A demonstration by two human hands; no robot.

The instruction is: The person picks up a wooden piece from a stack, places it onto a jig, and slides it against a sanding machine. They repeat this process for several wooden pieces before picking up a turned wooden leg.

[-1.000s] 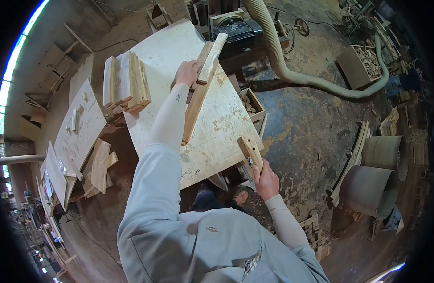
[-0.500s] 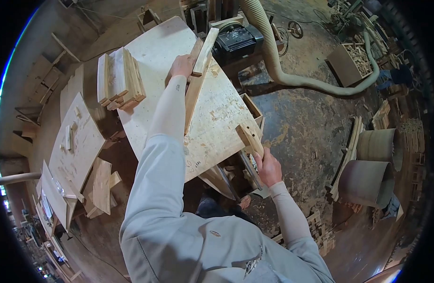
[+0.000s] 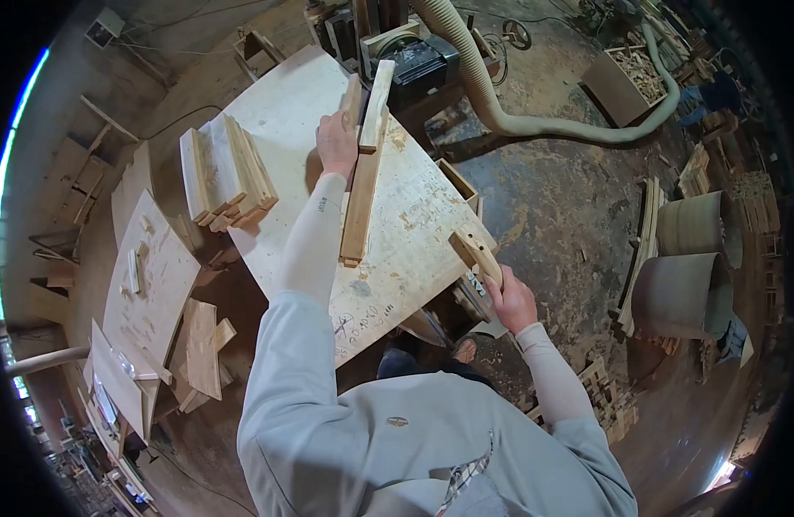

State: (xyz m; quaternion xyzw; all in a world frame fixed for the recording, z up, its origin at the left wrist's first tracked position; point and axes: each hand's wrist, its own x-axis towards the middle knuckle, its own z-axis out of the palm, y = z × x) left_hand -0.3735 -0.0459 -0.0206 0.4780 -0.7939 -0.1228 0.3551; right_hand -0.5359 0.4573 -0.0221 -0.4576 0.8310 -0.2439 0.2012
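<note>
On the tilted pale work board (image 3: 414,207), my left hand (image 3: 337,145) is closed around a narrow wooden strip (image 3: 352,96), its fingers against a longer brown wooden bar (image 3: 360,211). A lighter wooden block (image 3: 377,105) lies along the top of that bar, just right of my fingers. My right hand (image 3: 513,299) grips the near end of a short wooden piece with dark holes (image 3: 477,253), at the board's right corner. The part of the strip under my left palm is hidden.
Stacked wooden slats (image 3: 226,172) sit on the board's left side. Beyond its far edge are a black motor (image 3: 423,65) and a ribbed hose (image 3: 479,95). A second panel (image 3: 151,276) with small wood pieces stands left. Two large drums (image 3: 677,293) are at right.
My view has shifted, so the board appears slightly lower and further right. My left forearm now leaves the brown bar's near end uncovered. Both hands keep their holds.
</note>
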